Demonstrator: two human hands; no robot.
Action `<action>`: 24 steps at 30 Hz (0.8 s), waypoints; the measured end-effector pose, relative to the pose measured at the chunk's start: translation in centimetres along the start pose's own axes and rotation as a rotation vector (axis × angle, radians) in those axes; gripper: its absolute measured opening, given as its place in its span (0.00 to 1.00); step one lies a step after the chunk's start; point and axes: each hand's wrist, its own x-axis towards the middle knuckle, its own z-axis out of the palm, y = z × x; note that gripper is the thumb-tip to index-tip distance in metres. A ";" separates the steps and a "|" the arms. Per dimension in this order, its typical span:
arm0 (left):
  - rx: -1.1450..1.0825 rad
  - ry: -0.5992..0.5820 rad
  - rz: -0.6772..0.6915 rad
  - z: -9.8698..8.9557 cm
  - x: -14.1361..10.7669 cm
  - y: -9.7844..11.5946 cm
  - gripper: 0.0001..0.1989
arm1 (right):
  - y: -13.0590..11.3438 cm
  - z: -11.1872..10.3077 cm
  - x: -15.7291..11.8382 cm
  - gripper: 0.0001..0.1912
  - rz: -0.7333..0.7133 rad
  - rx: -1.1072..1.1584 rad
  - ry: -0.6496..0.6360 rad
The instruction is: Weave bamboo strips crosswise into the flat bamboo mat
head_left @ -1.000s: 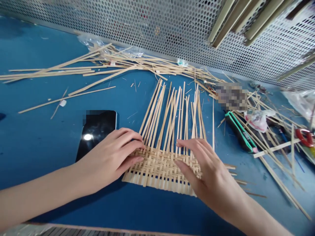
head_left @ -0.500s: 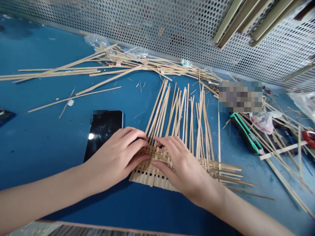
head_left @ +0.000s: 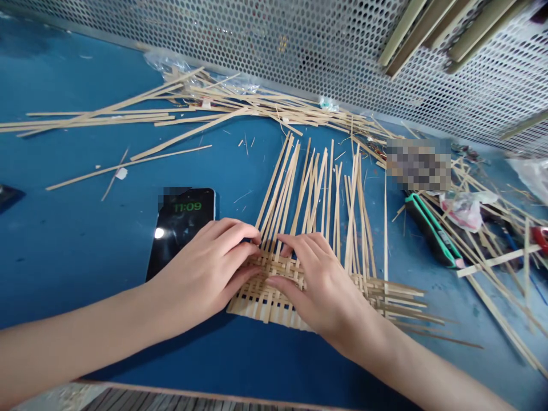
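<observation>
A partly woven mat of pale flat strips (head_left: pixel 274 297) lies on the blue table, its loose ends fanning away and out to the right. My left hand (head_left: pixel 218 262) rests at the mat's left part, thumb and fingers closed on the weave. Over the middle of the weave, my right hand (head_left: pixel 312 279) touches the strips with thumb and forefinger apart and the other fingers curled. The palms hide part of the mat. Beside my left hand lies a black phone (head_left: pixel 182 225) showing 11:09.
Loose strips (head_left: pixel 240 108) are heaped along a perforated metal panel (head_left: pixel 265 51). At right are a green-and-black cutter (head_left: pixel 433 231), crumpled plastic (head_left: pixel 466 208) and more strips. The table's front edge (head_left: pixel 180 393) runs below.
The phone's screen has lit up with the time. My right fingers have shifted slightly over the weave, and the whole view has moved a little.
</observation>
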 end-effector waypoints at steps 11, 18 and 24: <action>-0.011 -0.035 -0.034 0.3 -0.3 0.3 0.07 | 0.9 0.1 0.1 0.24 -0.018 0.077 0.036; -0.024 -0.064 -0.068 0.4 0.1 0.6 0.08 | 0.8 0.4 0.0 0.21 -0.046 0.056 0.043; -0.041 -0.092 -0.074 0.6 -0.2 0.5 0.08 | 0.8 0.4 0.2 0.20 -0.059 0.044 0.048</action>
